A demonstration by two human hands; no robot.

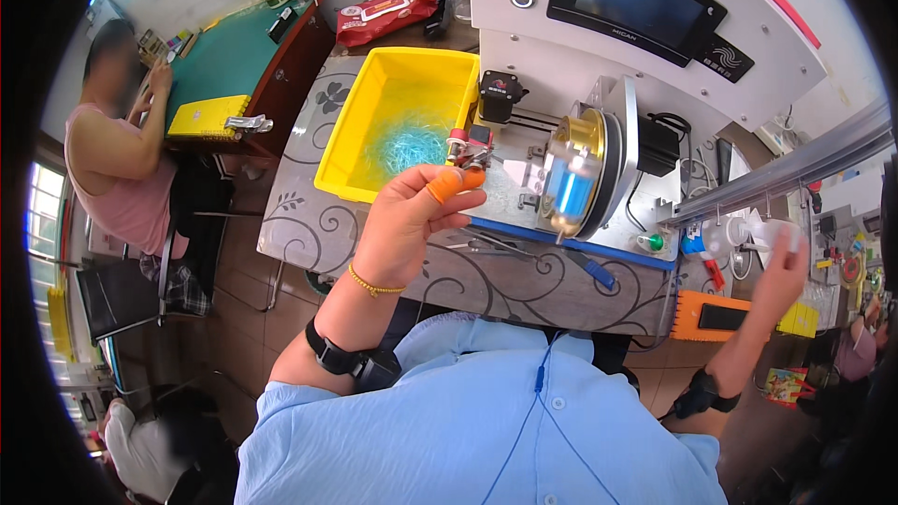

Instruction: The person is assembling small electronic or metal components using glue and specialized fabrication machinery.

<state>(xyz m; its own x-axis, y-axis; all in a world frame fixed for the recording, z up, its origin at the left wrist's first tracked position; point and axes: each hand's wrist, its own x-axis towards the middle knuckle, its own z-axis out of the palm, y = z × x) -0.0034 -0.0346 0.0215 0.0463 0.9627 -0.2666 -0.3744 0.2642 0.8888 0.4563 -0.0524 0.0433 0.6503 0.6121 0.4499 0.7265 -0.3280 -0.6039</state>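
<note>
My left hand (412,209) is pinched, with orange covers on its fingertips. It is up against a small red-and-metal clamp part (458,148) at the machine's left end, and what lies between the fingers is too small to make out. Just right of that hand sits a brass drum (586,138) with a blue-banded clear cylinder (572,185) in front of it. My right hand (788,260) is raised far to the right, smeared by motion, close to a white rounded fitting (734,232) below a metal rail. Its fingers cannot be read.
A yellow bin (341,154) with teal strands (412,144) stands left of the machine. A blue-handled tool (597,271) lies at the front. An orange board (692,316) is to the right. A seated person (122,150) works at a green desk (220,64).
</note>
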